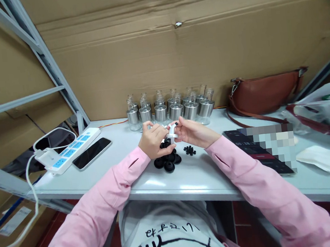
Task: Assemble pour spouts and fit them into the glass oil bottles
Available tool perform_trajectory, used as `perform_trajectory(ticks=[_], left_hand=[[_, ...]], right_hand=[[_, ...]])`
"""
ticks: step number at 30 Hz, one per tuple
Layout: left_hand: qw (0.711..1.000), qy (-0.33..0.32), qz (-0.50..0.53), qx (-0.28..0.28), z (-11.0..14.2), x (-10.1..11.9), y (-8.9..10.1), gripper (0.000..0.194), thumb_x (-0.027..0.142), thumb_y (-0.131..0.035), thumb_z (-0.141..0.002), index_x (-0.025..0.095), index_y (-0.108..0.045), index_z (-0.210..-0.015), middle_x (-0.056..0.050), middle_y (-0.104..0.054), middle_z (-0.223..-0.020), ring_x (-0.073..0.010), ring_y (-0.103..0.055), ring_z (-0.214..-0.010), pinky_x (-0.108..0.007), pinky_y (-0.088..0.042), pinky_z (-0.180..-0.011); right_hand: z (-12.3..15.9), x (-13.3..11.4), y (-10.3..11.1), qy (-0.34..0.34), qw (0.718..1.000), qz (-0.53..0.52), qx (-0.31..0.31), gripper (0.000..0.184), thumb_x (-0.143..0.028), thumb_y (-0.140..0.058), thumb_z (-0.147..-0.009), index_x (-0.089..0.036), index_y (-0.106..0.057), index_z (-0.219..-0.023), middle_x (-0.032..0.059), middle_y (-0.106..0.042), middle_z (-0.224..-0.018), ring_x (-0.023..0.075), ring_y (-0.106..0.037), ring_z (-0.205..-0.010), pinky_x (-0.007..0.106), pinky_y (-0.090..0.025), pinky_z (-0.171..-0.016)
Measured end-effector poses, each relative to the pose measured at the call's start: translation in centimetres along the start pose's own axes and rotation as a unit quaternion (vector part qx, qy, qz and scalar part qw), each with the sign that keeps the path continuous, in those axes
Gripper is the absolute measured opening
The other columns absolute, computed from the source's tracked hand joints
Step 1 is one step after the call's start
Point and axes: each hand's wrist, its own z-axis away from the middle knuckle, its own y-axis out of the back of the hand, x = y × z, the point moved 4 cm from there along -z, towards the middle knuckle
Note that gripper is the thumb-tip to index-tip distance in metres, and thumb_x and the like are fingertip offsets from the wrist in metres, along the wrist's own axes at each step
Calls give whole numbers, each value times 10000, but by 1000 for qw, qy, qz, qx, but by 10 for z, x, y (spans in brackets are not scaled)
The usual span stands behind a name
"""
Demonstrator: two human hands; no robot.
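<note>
My left hand (154, 140) is closed on a small white plastic spout (172, 132), its thumb below and its fingers above. From the other side, my right hand (194, 132) grips the same piece with its fingertips, and a small black bit shows at the spout's upper end. Beneath my hands lies a pile of round black caps (169, 166), partly hidden by the left hand. Right of that pile sits a cluster of tiny black pieces (189, 150). Just behind my hands stand several glass bottles with metal sleeves (176, 110), in rows.
On the left of the table (100, 181) are a white power strip (77, 146) with a plugged-in charger and a phone (93, 154). At right lie a dark tablet (256, 149), a brown handbag (268, 95), a plastic bag (325, 106) and white tissue (323, 158). Cardboard (134, 56) stands behind.
</note>
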Motion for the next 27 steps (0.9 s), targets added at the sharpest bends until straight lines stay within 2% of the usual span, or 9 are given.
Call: perform_trajectory(ticks=[8, 15, 27], left_hand=[[1000, -4, 1, -2, 0, 0, 0, 369, 488, -326, -845, 167, -490, -765, -30, -602, -657, -175, -519, -634, -384, -280, -725], [998, -44, 1, 51, -3, 5, 6, 309, 446, -367, -845, 163, -482, -799, -15, -598, -642, -164, -519, -612, -369, -287, -714], [998, -55, -10, 30, -2, 7, 3, 328, 455, -348, -855, 162, -487, -809, -10, -598, -652, -159, -526, -632, -360, -288, -739]], right_hand=[[2, 2, 1, 18, 999, -15, -30, 225, -330, -705, -689, -145, -602, -763, -9, -502, -693, 88, -417, -589, 235, -394, -573], [3, 2, -3, 10, 997, -69, -39, 84, -226, -599, -709, -150, -582, -740, -1, -511, -679, 105, -454, -593, 249, -411, -578], [3, 3, -2, 8, 993, -81, -89, 156, -185, -567, -727, -128, -623, -861, -5, -506, -629, 109, -490, -612, 245, -450, -637]])
